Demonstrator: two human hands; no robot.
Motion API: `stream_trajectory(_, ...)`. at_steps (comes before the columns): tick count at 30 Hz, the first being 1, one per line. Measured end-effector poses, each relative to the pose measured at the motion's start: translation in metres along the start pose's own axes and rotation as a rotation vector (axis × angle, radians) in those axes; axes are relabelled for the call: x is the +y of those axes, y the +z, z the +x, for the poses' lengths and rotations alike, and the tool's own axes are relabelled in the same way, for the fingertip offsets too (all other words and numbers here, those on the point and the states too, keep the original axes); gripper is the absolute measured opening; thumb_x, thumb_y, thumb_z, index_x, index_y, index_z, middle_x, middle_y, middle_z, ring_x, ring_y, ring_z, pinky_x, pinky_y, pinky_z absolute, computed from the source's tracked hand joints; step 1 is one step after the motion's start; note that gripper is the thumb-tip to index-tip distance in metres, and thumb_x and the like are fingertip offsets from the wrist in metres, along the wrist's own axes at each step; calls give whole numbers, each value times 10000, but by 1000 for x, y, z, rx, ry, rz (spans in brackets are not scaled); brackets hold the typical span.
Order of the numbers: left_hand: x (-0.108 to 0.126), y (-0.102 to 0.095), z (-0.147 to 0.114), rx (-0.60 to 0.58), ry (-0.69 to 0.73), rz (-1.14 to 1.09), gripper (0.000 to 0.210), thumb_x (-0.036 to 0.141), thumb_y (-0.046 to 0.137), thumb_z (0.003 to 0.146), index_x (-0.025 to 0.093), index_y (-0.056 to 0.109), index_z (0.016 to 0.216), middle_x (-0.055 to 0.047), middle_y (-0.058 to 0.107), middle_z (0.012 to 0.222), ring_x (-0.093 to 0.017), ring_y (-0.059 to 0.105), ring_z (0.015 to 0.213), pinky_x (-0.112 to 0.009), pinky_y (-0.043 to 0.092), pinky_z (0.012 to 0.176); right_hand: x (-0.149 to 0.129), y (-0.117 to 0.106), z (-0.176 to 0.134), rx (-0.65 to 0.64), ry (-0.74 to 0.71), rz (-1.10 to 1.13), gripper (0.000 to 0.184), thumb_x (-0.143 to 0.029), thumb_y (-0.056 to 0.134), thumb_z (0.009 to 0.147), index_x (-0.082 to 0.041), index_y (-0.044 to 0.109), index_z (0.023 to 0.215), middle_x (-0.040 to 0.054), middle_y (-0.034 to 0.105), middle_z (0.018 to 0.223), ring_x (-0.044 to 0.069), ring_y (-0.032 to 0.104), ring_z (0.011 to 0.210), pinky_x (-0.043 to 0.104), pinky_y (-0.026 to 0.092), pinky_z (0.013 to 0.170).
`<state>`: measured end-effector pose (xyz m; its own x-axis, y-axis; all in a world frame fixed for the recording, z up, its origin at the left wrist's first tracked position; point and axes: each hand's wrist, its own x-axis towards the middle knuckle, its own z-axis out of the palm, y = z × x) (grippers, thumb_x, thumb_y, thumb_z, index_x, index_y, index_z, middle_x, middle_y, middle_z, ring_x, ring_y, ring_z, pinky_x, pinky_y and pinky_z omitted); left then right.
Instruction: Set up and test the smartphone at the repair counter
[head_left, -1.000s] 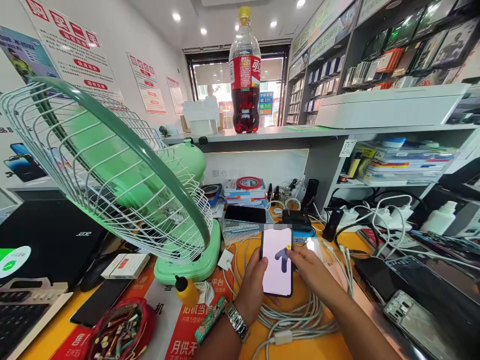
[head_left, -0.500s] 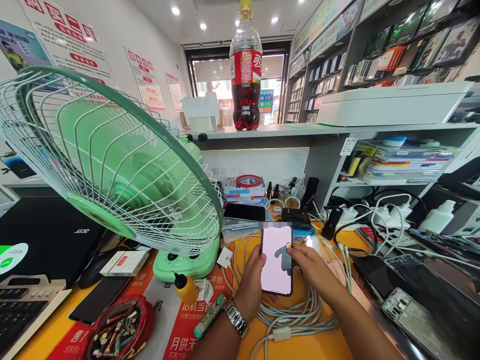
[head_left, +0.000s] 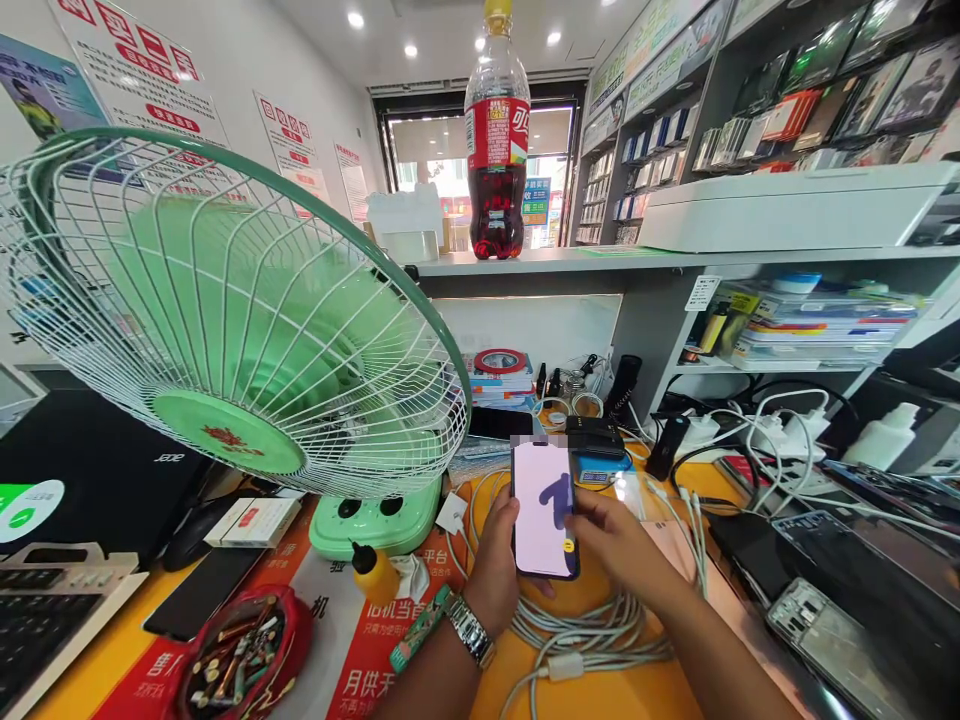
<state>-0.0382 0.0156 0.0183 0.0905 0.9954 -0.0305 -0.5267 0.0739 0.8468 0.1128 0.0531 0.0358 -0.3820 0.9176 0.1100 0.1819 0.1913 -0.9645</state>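
A smartphone [head_left: 536, 520] with a lit pale pink screen is held upright in my left hand [head_left: 496, 550], the thumb along its left edge. On the screen are a purple-blue patch and a small yellow dot. My right hand [head_left: 604, 535] is at the phone's right edge, its thumb on the glass by the patch and its other fingers curled at the edge, partly hidden. A metal watch [head_left: 470, 630] is on my left wrist. Coiled white cables [head_left: 592, 640] lie under my hands.
A green fan [head_left: 285, 340] fills the left. A cola bottle [head_left: 498, 150] stands on the shelf [head_left: 570, 262]. Nearby are a yellow bottle [head_left: 377, 578], a red bowl of batteries [head_left: 292, 640], a dark phone [head_left: 202, 595], a keyboard [head_left: 52, 620] and, at right, a phone shell [head_left: 832, 625].
The phone has shifted slightly left and up. My right thumb has moved down along the screen, and the patch has changed shape, with the yellow dot lower. The fan head has turned right.
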Motion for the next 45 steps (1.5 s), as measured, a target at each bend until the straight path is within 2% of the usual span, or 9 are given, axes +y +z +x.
stream_trajectory(4, -1, 0, 0, -48, 6, 64, 466, 485, 420, 895, 225, 502, 1274, -64, 616, 908, -163, 580, 621, -191, 441, 331, 5, -3, 4, 89, 45, -39, 321, -398, 477, 847, -155, 600, 679, 43, 622, 682, 211, 570, 696, 334, 438, 684)
stream_trajectory(7, 3, -1, 1, -10, 19, 5, 461, 488, 391, 905, 215, 506, 1259, -71, 625, 945, -161, 597, 649, -175, 440, 351, 1, 0, -1, -56, -21, -13, 222, -273, 515, 829, -155, 628, 980, 53, 659, 899, 218, 590, 845, 334, 457, 770)
stream_trajectory(10, 6, -1, 3, 23, 26, -61, 445, 477, 385, 911, 216, 502, 1252, -62, 642, 937, -164, 628, 677, -179, 464, 408, -3, 3, -8, -173, -57, -27, 614, -132, 533, 765, -210, 402, 1360, 58, 596, 1171, 201, 575, 984, 333, 456, 866)
stream_trajectory(14, 3, 0, 3, 42, 56, -93, 416, 458, 433, 899, 212, 531, 1219, -56, 668, 933, -203, 656, 784, -233, 515, 515, -4, 11, -13, -166, -57, -99, 797, -101, 562, 732, -229, 238, 1449, 73, 529, 1277, 204, 539, 1086, 341, 438, 935)
stream_trajectory(19, -4, 1, 6, 118, 198, -193, 330, 363, 504, 887, 189, 587, 1156, -55, 663, 1107, -201, 594, 1057, -270, 493, 857, -4, 28, -11, 2, -43, -197, 840, -146, 628, 708, -210, 226, 1443, 106, 546, 1262, 249, 548, 1095, 385, 449, 933)
stream_trajectory(28, 6, 1, 2, 84, 33, -153, 403, 466, 413, 901, 208, 520, 1191, -64, 675, 1003, -241, 659, 889, -330, 556, 664, -6, 4, -10, -179, -75, -120, 667, -142, 500, 819, -232, 302, 1450, 65, 617, 1127, 218, 587, 984, 381, 465, 902)
stream_trajectory(34, -3, -1, 6, 91, 229, -189, 345, 371, 454, 915, 196, 548, 1197, -57, 649, 1146, -224, 572, 1112, -321, 460, 927, -1, 33, -8, 78, -57, -223, 796, -165, 623, 715, -218, 293, 1437, 90, 610, 1181, 246, 594, 1012, 374, 471, 885)
stream_trajectory(38, -8, -1, 6, 81, 254, -214, 364, 366, 477, 908, 208, 545, 1228, -58, 620, 1222, -231, 539, 1164, -331, 418, 969, 1, 46, -9, 164, -35, -250, 923, -174, 672, 665, -229, 223, 1470, 109, 603, 1203, 272, 595, 1040, 379, 474, 885)
stream_trajectory(45, -3, -2, 4, 72, 185, -217, 364, 413, 464, 912, 220, 551, 1207, -47, 634, 1188, -230, 573, 1112, -328, 486, 877, 2, 21, -9, -55, -87, -88, 723, -137, 481, 800, -226, 251, 1479, 79, 592, 1239, 232, 556, 1135, 369, 475, 923)
